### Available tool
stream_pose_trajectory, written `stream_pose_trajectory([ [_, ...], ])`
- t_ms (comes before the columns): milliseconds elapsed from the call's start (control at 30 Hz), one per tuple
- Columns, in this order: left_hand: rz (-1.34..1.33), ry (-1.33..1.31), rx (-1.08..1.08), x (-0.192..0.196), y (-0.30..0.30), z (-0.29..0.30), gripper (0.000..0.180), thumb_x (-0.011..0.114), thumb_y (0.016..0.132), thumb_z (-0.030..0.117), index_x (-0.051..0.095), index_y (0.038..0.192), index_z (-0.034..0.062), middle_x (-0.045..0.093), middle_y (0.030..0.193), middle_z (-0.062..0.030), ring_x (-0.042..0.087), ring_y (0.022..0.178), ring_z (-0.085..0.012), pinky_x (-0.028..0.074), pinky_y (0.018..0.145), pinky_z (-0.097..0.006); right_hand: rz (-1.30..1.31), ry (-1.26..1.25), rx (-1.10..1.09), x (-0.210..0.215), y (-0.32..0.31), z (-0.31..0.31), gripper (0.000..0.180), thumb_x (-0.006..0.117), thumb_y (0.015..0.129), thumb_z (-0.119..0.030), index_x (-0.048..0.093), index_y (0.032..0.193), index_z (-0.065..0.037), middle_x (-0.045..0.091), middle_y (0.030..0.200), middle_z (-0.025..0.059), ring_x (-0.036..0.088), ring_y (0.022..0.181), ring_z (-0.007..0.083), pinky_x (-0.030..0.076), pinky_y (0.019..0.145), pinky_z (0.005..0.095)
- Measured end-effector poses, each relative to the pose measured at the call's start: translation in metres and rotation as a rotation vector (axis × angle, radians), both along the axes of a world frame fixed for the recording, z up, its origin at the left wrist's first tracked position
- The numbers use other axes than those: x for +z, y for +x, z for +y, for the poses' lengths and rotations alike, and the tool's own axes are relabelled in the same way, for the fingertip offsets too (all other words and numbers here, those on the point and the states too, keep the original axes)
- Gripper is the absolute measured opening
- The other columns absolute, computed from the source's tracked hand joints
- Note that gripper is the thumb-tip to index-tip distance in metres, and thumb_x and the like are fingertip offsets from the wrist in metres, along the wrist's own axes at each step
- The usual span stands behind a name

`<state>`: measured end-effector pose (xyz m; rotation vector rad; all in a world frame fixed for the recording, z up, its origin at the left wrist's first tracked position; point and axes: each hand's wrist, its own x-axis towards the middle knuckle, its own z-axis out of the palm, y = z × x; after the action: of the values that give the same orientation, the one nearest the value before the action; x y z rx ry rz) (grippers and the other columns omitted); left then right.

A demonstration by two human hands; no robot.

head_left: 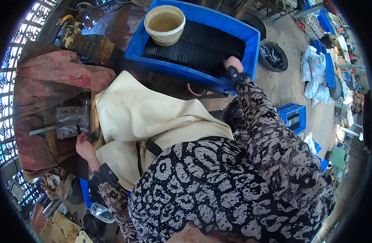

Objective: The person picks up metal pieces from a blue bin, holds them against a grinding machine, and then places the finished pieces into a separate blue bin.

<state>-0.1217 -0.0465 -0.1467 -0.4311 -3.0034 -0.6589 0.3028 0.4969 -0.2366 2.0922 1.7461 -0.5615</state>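
Left fingers [80, 139] pinch a black piece [78, 129], a metal rod [52, 128] just beyond them; black plates [182, 52] beside the right fingers [228, 62], whose grip I can't tell from here

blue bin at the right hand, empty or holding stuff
Holding stuff: many thin black pieces are lined up closely inside the blue bin.

Sparkly black-and-grey patterned top [202, 186], long sleeves [271, 125]; cream apron [145, 113], black strap [154, 148]; dark wristbands [105, 175].
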Motion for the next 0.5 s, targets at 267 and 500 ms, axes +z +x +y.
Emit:
stream_pose_trajectory([
  [267,-0.02,0.02,0.008,-0.001,-0.004,0.002,0.027,0.05,0.081,0.008,0.072,0.097,0.0065,0.071,0.083,-0.0123,0.068,0.078,-0.0252,0.051,0.072,-0.036,0.107,0.108,0.093,-0.043,0.022,-0.006,0.032,0.068,0.081,-0.039,0.074,0.084,-0.008,0.071,0.083,0.0112,0.067,0.083,0.0298,0.052,0.075,0.0397],
  [500,-0.013,0.018,0.009,0.004,0.002,0.002,0.028,0.049,0.08,0.009,0.072,0.098,0.0059,0.071,0.083,-0.0124,0.068,0.078,-0.0255,0.052,0.073,-0.036,0.194,0.062,0.219,-0.089,0.034,0.015,0.026,0.071,0.078,-0.028,0.073,0.094,-0.007,0.068,0.097,0.0168,0.064,0.096,0.0322,0.051,0.082,0.0382],
])
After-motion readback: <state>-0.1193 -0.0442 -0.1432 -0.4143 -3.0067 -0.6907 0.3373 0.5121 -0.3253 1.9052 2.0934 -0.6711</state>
